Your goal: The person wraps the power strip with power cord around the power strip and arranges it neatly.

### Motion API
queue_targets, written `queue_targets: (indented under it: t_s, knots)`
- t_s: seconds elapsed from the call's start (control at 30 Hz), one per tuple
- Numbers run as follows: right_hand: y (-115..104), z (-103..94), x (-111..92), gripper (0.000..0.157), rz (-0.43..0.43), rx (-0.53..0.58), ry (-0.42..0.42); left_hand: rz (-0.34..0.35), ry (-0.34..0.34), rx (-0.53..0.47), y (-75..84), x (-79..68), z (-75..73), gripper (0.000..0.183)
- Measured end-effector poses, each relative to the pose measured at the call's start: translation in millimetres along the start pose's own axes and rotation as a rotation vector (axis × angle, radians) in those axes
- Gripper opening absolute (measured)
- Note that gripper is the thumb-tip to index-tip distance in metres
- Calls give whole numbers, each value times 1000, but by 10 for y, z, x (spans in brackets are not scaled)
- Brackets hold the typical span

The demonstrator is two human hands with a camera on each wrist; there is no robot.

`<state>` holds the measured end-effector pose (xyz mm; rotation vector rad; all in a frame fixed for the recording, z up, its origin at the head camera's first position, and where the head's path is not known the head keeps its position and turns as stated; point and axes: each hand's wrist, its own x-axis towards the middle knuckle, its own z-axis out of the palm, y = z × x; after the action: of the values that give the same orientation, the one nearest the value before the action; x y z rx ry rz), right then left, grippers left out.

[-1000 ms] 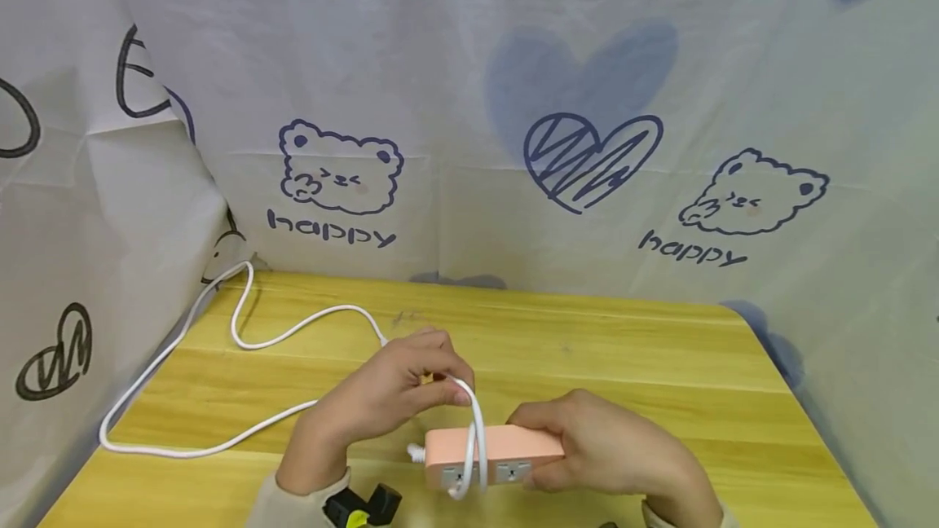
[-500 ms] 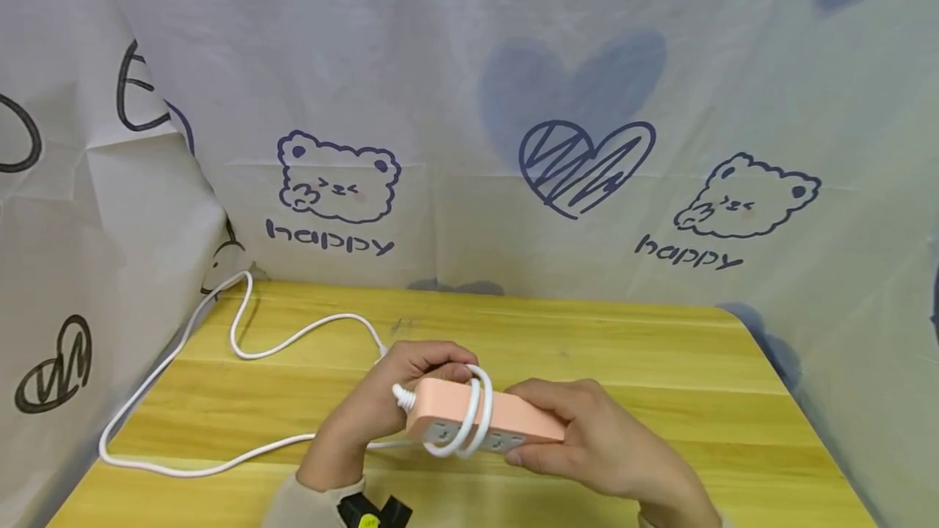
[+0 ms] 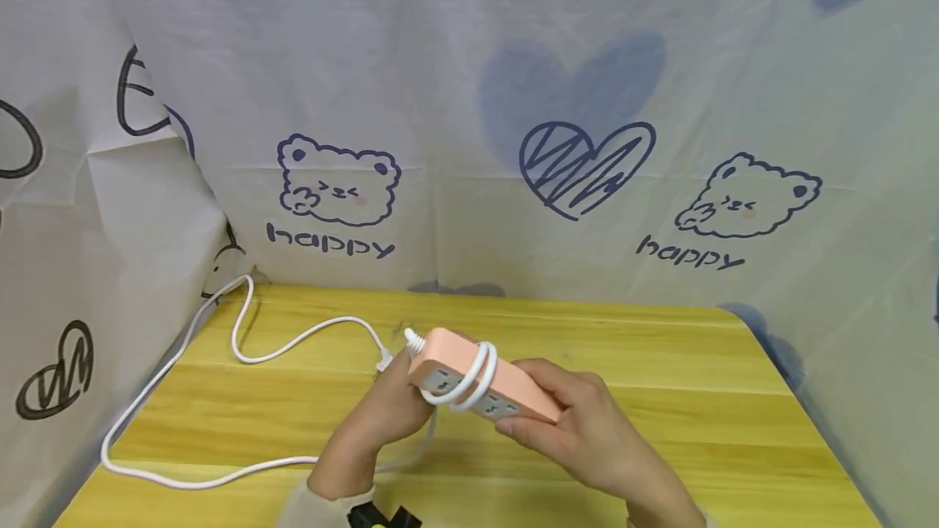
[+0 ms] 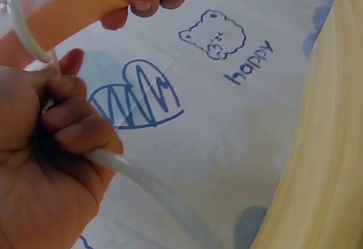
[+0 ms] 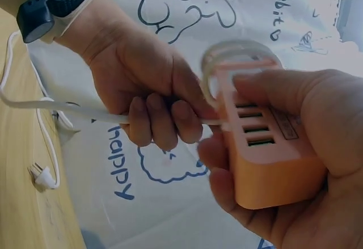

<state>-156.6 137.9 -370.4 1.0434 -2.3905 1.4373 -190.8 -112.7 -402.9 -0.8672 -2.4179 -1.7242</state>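
A pink power strip [image 3: 522,388] is raised above the table, tilted, with white sockets on one side and several USB ports on its end in the right wrist view. My right hand [image 3: 587,422] grips its right end between thumb and fingers. Two turns of white cord [image 3: 480,377] loop around its middle. Beneath the strip's left end, my left hand [image 3: 385,410] curls its fingers round the cord [image 4: 153,184], which trails out of the fist in the left wrist view. In the head view the strip hides the left fingers.
The rest of the cord [image 3: 183,483] runs in a wide loop over the left of the wooden table [image 3: 660,365]. Its plug [image 3: 384,359] lies on the tabletop just behind my left hand. A white printed sheet [image 3: 469,104] hangs behind and along the left side.
The power strip has risen and tilted, its left end now higher. My left hand has moved from above the strip to below and behind it, drawing the cord round it.
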Motion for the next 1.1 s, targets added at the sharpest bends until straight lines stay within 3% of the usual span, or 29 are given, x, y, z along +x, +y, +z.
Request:
queue_targets:
  t_s: [0.17,0.27,0.43,0.67,0.83,0.97,1.1]
  knots:
    - [29,-5,38,36,86,0,102,-110,-40,-139,26,46,-1,26]
    - [49,-11,54,38,133,4,165,-154,-42,-162,29,70,15,28]
    - [56,-17,77,39,207,79,277,-191,-78,-81,34,96,36,30]
    - [81,-36,109,31,294,106,436,-240,-151,125,76,71,67,30]
    - [121,-78,121,31,373,46,480,-178,-175,309,165,28,88,22]
    - [130,-108,124,36,424,-71,484,-75,-105,436,246,-7,25,12]
    - [129,-123,131,37,456,-140,477,-28,-44,489,331,-67,-120,15]
